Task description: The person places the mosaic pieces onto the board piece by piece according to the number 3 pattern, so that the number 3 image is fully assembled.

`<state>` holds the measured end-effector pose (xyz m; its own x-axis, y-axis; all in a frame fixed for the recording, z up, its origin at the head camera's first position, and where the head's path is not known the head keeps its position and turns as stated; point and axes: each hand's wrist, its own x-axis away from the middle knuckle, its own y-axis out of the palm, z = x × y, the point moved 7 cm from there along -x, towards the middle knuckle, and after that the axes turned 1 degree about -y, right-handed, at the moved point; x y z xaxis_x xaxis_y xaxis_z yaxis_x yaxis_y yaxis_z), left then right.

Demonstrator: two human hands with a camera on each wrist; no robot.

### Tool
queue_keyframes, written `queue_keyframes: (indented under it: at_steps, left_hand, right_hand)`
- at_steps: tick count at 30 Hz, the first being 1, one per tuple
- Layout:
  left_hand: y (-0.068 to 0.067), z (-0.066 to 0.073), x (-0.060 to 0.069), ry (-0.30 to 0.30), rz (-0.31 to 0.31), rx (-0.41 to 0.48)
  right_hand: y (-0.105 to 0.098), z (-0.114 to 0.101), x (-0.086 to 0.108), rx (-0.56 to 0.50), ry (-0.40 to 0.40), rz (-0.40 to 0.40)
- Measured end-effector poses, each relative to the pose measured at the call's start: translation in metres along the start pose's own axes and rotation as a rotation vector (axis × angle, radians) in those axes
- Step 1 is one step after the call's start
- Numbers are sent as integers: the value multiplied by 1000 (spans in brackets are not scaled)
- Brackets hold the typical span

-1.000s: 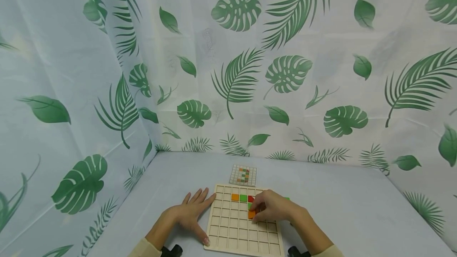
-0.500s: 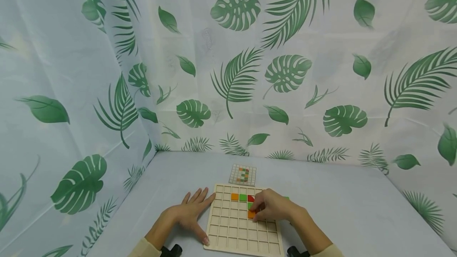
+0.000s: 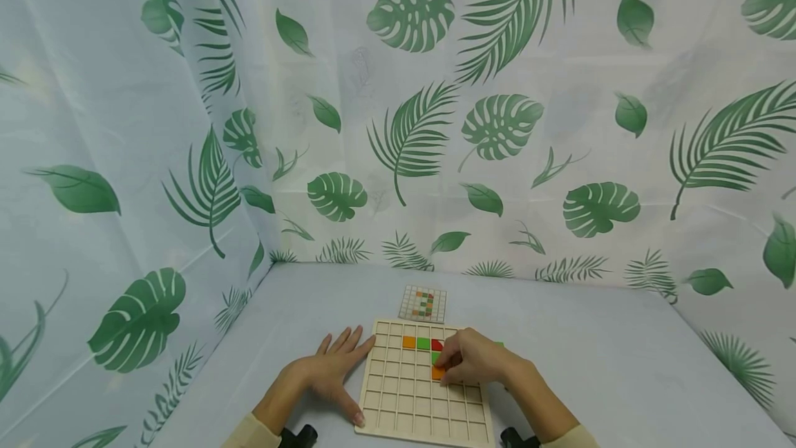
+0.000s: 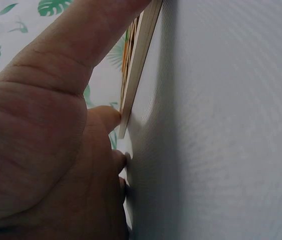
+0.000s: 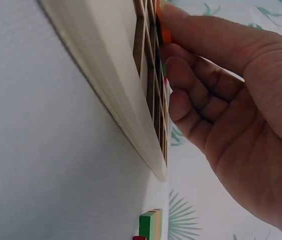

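Note:
A wooden grid board lies on the table in the head view. My left hand is spread flat beside it, thumb and index finger touching its left edge. My right hand is over the board's right part and pinches an orange tile at a grid cell. In the right wrist view the thumb is against that orange tile. Above it, partly covered by fingers, are a green tile and a red-and-white tile. Another green tile and an orange tile continue the row leftward.
Behind the board lies a small pattern card printed with coloured squares. Past the board's right edge, the right wrist view shows a green block and a bit of red. Leaf-printed cloth walls enclose the table.
Both hands stay in place, the right still at the orange tile. Only a slight shift of the head view shows.

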<state>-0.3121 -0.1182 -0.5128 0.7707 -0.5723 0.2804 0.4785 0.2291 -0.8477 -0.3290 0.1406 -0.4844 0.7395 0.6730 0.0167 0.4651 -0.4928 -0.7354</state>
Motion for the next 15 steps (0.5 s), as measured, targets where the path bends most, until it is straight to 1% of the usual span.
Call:
queue_keyframes:
  at_steps: [10,13,15]
  left_hand:
    - [0,-1,-1,0,-6,-4]
    - [0,-1,-1,-4,-5,-5]
    - [0,-1,-1,-6,-3,-7]
  right_hand:
    - [-3,-3,0,6,-52,20]
    - [-7,-3,1,9,-64,46]
    - [-13,-2,2,20,-72,80]
